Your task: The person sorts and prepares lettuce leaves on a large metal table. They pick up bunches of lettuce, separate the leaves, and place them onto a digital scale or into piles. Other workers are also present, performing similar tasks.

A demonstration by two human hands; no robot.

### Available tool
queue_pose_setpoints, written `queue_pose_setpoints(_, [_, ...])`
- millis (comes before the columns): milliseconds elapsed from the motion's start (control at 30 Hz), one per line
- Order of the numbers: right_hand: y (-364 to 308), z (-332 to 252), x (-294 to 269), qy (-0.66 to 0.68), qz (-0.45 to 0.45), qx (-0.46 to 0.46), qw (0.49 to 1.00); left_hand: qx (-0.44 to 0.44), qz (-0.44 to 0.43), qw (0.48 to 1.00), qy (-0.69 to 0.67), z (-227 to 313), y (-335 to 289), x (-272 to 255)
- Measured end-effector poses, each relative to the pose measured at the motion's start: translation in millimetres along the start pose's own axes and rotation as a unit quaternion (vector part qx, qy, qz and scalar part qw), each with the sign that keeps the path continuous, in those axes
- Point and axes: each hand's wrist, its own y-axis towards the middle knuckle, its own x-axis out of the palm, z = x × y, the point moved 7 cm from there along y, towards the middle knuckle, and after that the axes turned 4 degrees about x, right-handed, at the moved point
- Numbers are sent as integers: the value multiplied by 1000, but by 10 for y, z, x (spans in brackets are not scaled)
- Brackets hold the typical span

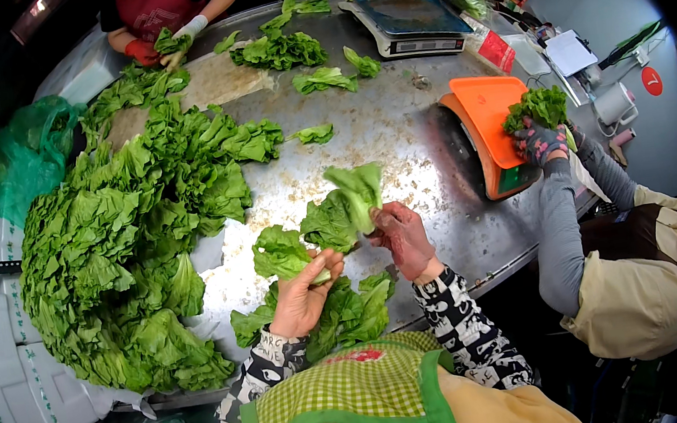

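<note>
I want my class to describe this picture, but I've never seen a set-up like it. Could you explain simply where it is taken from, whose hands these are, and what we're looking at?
There is no robot here: these are a person's bare hands. A wide fisheye camera on that person's head looks down, so straight edges bend and the picture's left is the wearer's left.

The left hand holds a green leaf; the right hand holds a pale-stalked leaf. On the metal table lies a large heap of leafy greens at left. At right, a co-worker's gloved hand holds a green bunch beside an orange tray. Another gloved worker handles greens at the far side.
</note>
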Motion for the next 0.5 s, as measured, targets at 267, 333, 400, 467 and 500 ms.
queue_pose_setpoints(267, [-402, -242, 460, -96, -76, 13, 992, -40, -71, 986, -143, -124, 172, 267])
queue_pose_setpoints(333, [-480, -310, 458, -199, -17, -123, 972, -13, -40, 987, -157, -92, 191, 259])
queue_pose_setpoints(400, [-625, -460, 595, -345, 10, -265, 900, -2, -22, 986, -162, -72, 181, 225])
queue_pose_setpoints(467, [-656, -469, 676, -428, 26, -368, 825, -14, -22, 986, -162, -97, 176, 171])
queue_pose_setpoints(500, [-686, -460, 725, -466, 35, -416, 780, -2, -13, 988, -155, -96, 170, 158])
